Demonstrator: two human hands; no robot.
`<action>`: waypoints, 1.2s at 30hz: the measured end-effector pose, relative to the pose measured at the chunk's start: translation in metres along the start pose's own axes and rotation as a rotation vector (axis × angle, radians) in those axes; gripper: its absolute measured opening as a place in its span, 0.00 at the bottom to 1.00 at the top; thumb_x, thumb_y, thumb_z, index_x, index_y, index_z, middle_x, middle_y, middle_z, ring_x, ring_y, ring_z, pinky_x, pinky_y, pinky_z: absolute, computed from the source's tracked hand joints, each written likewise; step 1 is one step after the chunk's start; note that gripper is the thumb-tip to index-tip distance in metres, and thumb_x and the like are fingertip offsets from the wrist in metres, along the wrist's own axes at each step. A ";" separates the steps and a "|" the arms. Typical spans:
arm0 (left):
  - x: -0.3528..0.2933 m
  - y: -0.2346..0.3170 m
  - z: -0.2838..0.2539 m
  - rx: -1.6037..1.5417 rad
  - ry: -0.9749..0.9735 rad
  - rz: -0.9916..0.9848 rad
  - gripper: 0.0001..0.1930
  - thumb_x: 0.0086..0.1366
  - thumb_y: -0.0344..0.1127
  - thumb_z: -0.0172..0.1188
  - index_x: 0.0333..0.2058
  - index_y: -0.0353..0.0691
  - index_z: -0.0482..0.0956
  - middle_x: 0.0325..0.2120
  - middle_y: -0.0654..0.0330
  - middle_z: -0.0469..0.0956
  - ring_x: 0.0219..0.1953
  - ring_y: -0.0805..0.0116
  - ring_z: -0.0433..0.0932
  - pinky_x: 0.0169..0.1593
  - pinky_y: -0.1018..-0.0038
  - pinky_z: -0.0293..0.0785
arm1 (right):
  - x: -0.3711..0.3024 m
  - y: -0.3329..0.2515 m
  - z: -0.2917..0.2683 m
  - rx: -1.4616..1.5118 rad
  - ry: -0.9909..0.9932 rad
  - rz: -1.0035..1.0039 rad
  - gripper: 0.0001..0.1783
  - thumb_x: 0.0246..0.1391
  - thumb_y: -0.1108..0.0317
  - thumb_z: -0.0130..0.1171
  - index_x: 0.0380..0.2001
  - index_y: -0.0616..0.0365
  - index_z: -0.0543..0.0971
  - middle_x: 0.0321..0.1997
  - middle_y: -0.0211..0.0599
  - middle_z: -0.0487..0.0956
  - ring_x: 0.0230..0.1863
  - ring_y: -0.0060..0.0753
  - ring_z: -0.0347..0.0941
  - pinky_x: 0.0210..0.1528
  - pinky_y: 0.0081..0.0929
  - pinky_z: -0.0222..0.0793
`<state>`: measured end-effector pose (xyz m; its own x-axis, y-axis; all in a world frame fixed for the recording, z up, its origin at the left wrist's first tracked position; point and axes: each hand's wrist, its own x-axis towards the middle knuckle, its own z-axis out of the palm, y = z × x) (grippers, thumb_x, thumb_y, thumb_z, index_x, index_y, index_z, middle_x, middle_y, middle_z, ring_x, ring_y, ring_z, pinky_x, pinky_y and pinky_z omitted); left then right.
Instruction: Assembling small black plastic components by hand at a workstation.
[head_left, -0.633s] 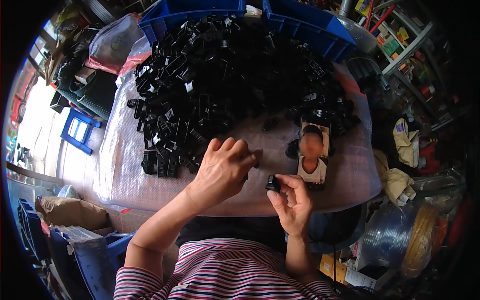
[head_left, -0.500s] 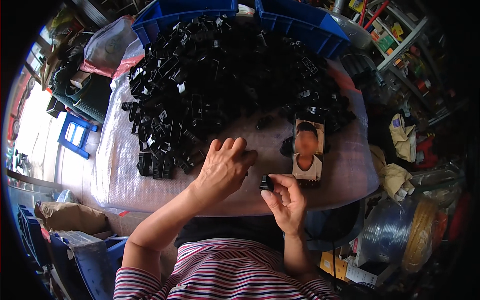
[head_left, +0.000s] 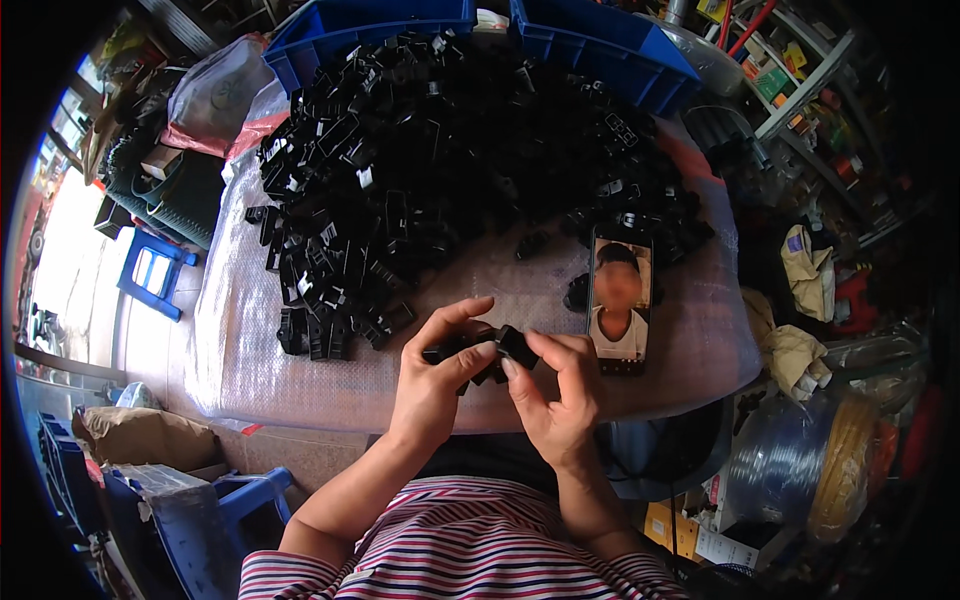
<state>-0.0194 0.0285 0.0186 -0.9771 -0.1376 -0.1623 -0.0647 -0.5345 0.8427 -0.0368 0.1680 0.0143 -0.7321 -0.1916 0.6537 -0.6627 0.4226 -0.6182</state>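
In front of my body, above the near edge of a plastic-wrapped work surface (head_left: 300,385), my two hands come together. My left hand (head_left: 425,390) grips a dark black plastic part (head_left: 440,354) between thumb and fingers, its index finger raised. Thumb and fingertips of my right hand (head_left: 562,400) pinch a small blocky black plastic piece (head_left: 516,345) against it. Whether the two pieces are joined, I cannot tell. Beyond my hands spreads a large heap of black plastic parts (head_left: 400,200).
A phone (head_left: 620,300) showing a person on its screen leans to the right of my hands. Two blue bins (head_left: 610,60) stand behind the heap. A blue stool (head_left: 150,275) is on the left floor, and wrapped coils (head_left: 785,465) lie at right.
My left hand has turned over and moved back toward me, now showing a black part in its grip. My right hand has shifted left with its small piece to meet it.
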 end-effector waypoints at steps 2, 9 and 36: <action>-0.002 -0.002 -0.004 -0.004 0.011 -0.004 0.14 0.57 0.26 0.63 0.44 0.37 0.78 0.33 0.67 0.75 0.33 0.80 0.71 0.37 0.83 0.68 | 0.000 0.001 0.000 -0.022 -0.013 0.018 0.18 0.44 0.77 0.66 0.41 0.63 0.76 0.37 0.41 0.76 0.37 0.38 0.73 0.41 0.29 0.70; -0.001 -0.007 -0.014 -0.008 -0.038 -0.033 0.19 0.57 0.25 0.62 0.49 0.36 0.76 0.38 0.65 0.76 0.36 0.79 0.72 0.40 0.82 0.69 | -0.002 0.007 0.004 0.016 -0.021 -0.005 0.20 0.39 0.78 0.69 0.40 0.61 0.77 0.34 0.37 0.76 0.34 0.37 0.72 0.36 0.29 0.70; -0.007 -0.014 -0.017 0.039 -0.007 -0.020 0.22 0.52 0.23 0.64 0.48 0.36 0.73 0.42 0.58 0.77 0.45 0.69 0.74 0.52 0.76 0.68 | -0.009 0.014 -0.007 0.142 -0.048 0.205 0.18 0.40 0.77 0.70 0.38 0.61 0.78 0.33 0.39 0.76 0.34 0.35 0.74 0.38 0.26 0.70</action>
<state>-0.0078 0.0226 -0.0006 -0.9769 -0.1217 -0.1756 -0.0917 -0.5037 0.8590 -0.0382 0.1821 0.0028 -0.8581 -0.1579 0.4887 -0.5123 0.3292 -0.7932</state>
